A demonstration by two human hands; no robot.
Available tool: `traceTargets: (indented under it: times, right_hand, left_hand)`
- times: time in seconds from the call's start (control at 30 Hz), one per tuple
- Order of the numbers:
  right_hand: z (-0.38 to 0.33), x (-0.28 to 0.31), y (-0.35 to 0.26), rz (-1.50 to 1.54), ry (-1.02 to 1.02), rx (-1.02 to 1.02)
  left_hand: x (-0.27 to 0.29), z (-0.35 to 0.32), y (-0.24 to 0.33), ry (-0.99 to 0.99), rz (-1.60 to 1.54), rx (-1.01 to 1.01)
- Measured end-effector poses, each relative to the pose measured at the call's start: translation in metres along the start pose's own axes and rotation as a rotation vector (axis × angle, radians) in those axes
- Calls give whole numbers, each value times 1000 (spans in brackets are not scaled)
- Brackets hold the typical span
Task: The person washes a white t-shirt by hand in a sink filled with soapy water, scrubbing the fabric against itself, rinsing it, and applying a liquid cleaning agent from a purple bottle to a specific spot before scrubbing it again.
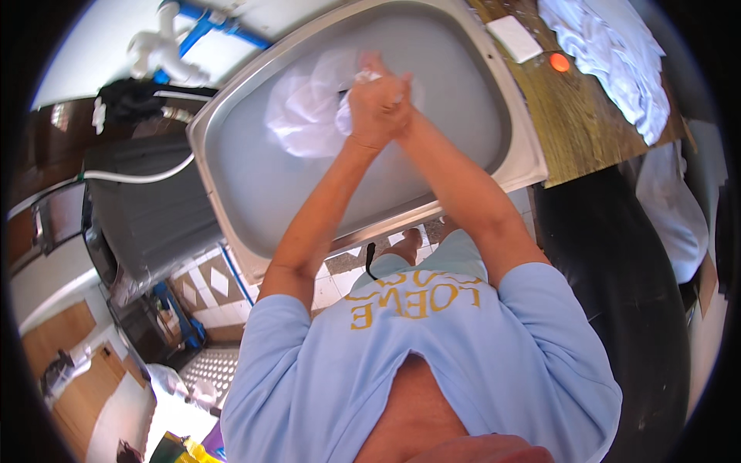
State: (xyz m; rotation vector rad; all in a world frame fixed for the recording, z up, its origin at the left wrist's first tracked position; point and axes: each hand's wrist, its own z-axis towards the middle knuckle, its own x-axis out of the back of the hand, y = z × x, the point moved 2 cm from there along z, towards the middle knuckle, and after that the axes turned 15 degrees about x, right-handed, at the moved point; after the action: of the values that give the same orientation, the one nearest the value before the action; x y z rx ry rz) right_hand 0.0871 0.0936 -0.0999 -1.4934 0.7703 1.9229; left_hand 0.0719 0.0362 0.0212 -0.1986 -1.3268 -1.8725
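Observation:
A wet white cloth (305, 112) lies bunched in cloudy grey water inside a metal sink (532, 158). My left hand (373, 112) and my right hand (399, 100) are pressed together over its right side. Fingers of both hands are closed around a bunched part of the cloth, with bits of white showing between them. Some fingers are blurred, and much of what lies inside the grip is hidden. The rest of the cloth spreads out to the left of my hands, partly puffed up at the surface.
On the wooden counter (567, 127) right of the sink are a white rectangular block (515, 38), an orange cap (559, 62) and a crumpled pale cloth (617, 69). White piping (158, 50) runs behind. A dark covered box (147, 208) and white hose (143, 177) are left.

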Motion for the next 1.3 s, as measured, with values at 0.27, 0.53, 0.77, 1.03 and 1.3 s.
traceTargets:
  times: [0.27,0.53,0.77,1.03,1.3]
  right_hand:
    - [-15,-70,6,-636,468,-70]
    - [-30,-75,4,-1021,456,-92]
    - [6,-110,4,-1272,457,-165]
    - [20,-132,7,-1762,261,-107]
    - [38,-122,6,-1935,146,-116]
  left_hand:
    - [32,-6,-63,299,-128,346]
    - [36,-46,-25,448,-237,554]
    - [65,-23,-40,421,-232,600]
    - [65,-23,-34,535,-245,486]
    - [70,-27,-24,397,-220,556]
